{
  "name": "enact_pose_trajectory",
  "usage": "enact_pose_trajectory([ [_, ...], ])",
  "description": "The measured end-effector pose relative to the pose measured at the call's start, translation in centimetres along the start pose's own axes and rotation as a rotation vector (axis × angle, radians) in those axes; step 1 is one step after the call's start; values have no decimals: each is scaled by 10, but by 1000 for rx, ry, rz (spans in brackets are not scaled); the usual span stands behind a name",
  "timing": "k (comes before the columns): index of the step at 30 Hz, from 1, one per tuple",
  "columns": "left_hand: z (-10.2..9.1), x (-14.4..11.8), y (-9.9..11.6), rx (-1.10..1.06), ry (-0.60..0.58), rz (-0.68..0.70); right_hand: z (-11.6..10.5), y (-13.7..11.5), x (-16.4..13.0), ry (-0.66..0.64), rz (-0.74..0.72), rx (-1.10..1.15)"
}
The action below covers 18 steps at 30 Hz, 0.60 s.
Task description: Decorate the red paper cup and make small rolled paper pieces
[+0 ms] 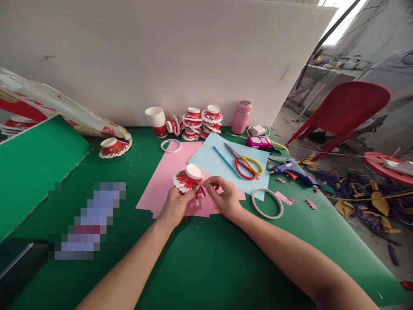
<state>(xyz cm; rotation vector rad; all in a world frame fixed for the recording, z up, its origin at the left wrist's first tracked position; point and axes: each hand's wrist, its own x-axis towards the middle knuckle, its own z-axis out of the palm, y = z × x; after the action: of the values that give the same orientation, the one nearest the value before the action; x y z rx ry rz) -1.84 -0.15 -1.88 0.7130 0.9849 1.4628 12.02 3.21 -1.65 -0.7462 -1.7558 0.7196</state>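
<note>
We look down on two bare forearms reaching forward and converging over pink paper sheets (pixel 171 165) on a green table (pixel 206 271), where our left hand (pixel 176 204) grips the fringed edge of an upturned red-and-white paper cup (pixel 190 175) between thumb and curled fingers. Our right hand (pixel 224 196), wrist bent inward, pinches one of the cup's cut strips between thumb and forefinger. White markings on a magenta box (pixel 259 143) near the pink bottle (pixel 241 118) are too small for us to read.

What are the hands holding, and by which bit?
A red-and-white paper cup: the left hand grips its fringed near edge, and the right hand seems to pinch one of its cut strips.
</note>
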Motion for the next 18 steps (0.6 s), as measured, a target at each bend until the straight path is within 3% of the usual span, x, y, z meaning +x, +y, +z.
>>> enact_pose_trajectory([
  [4, -2, 2, -2, -9, 65, 29, -2, 3, 0, -111, -329, -179],
  [7, -3, 4, -1, -76, 74, 33, -4, 6, 1, -156, -474, -301],
  [18, -2, 3, 7, -157, 72, -4, -7, 7, 4, -185, -605, -462],
])
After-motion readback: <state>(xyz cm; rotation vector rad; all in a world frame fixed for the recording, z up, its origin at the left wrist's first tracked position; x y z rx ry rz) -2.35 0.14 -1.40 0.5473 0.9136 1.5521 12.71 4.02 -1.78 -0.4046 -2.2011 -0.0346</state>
